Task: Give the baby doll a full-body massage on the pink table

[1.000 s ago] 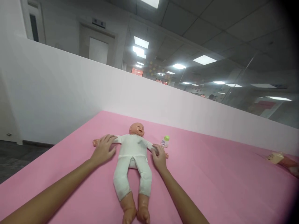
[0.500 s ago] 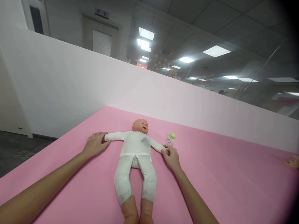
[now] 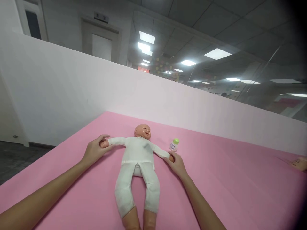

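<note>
A baby doll (image 3: 138, 159) in a white suit lies on its back on the pink mat (image 3: 227, 185), arms spread out and bare feet toward me. My left hand (image 3: 94, 150) is closed around the doll's small hand on the left side. On the other side, my right hand (image 3: 176, 163) grips the doll's other hand. A small clear bottle with a green cap (image 3: 174, 144) lies on the mat just beyond my right hand, apart from it.
A white partition wall (image 3: 72, 92) borders the mat at the back and left. At the far right edge lies another doll's foot (image 3: 298, 163). Dark floor (image 3: 14, 159) shows past the mat's left edge.
Both my hands slid outward along the doll's sleeves from near its shoulders to its hands, and now hold them. The doll's arms are stretched wider.
</note>
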### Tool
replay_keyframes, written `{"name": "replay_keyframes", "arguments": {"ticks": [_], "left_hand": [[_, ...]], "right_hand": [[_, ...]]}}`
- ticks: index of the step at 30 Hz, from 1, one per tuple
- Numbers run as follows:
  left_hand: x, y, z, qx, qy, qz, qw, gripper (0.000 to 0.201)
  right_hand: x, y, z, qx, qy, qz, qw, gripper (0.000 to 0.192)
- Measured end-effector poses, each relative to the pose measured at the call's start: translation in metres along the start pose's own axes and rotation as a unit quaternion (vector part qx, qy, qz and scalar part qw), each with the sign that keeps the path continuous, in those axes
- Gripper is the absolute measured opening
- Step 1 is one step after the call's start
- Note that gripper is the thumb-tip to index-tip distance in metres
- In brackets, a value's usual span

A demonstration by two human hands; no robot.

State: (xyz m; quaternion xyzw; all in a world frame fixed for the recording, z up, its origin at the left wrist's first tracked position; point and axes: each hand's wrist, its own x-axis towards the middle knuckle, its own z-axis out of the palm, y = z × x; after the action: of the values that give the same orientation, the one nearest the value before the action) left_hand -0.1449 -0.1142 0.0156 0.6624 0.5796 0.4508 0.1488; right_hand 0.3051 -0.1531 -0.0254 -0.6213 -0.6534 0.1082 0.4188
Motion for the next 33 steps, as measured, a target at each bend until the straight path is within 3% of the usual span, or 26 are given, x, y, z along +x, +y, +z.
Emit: {"name": "replay_keyframes", "arguments": {"ticks": [10,26,33], "left_hand": [[-0.001,0.003,0.004,-0.07,-0.067,0.043,0.994,0.051],[-0.002,0.002,0.007,-0.177,-0.014,-0.051,0.983,0.08],[-0.004,0.006,0.011,-0.237,0.017,-0.086,0.968,0.087]], "right_hand": [[0.001,0.001,0.002,0.019,0.0,-0.001,1.0,0.036],[-0.002,0.001,-0.013,0.054,-0.042,-0.013,0.998,0.053],[-0.002,-0.004,-0.013,0.045,-0.057,0.007,0.997,0.044]]}}
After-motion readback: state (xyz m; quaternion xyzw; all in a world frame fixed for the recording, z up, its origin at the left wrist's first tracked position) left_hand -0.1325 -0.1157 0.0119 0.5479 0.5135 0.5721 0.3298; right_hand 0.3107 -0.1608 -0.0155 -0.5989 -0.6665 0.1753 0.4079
